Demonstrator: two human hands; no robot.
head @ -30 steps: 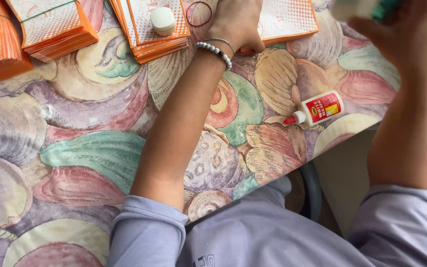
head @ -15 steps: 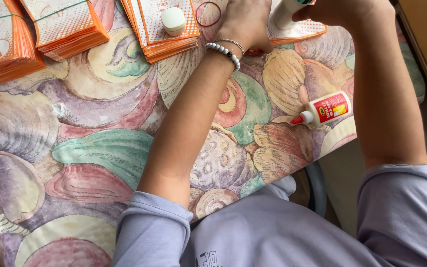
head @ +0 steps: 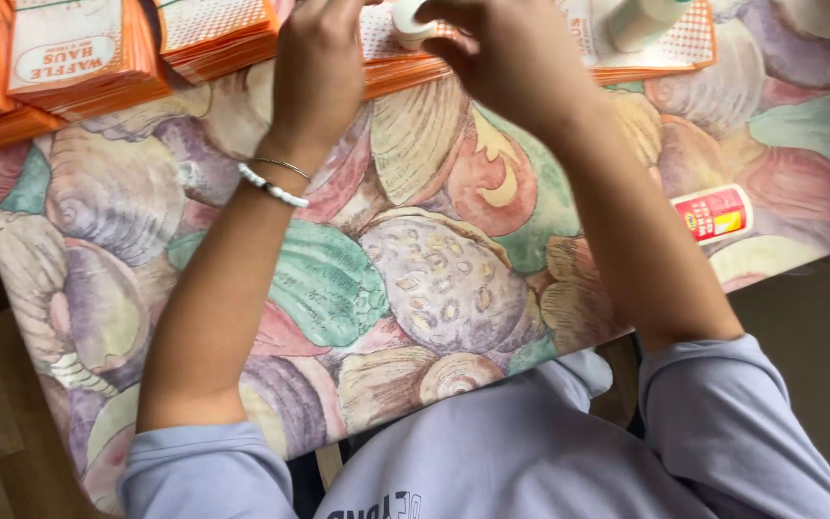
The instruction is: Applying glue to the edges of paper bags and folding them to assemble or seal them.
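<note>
Cap [head: 413, 21], small, white & round, sits at top edge on orange-edged paper stack [head: 405, 69]; left hand [head: 324, 72] and right hand [head: 506, 58] close fingertips round it, grip extent partly hidden. Glue bottle [head: 718, 213] lies on its side on shell-print tablecloth [head: 415, 288], well apart; white container [head: 641, 19] stands on another stack, so gluing seems unfinished.

Soft, even daylight fills the head view, with no hard glare anywhere. The shell-patterned tablecloth [head: 415, 288] is brightly and evenly lit, its colours clear. Shadows are faint: a soft one lies beneath the left forearm [head: 223, 288], and the floor at the lower left falls into dim brown. Both hands at the top edge, the left hand [head: 314, 72] and the right hand [head: 501, 58], are slightly smeared by motion blur. The white glue bottle [head: 715, 213] at the right looks soft. Fine detail is grainy throughout.
</note>
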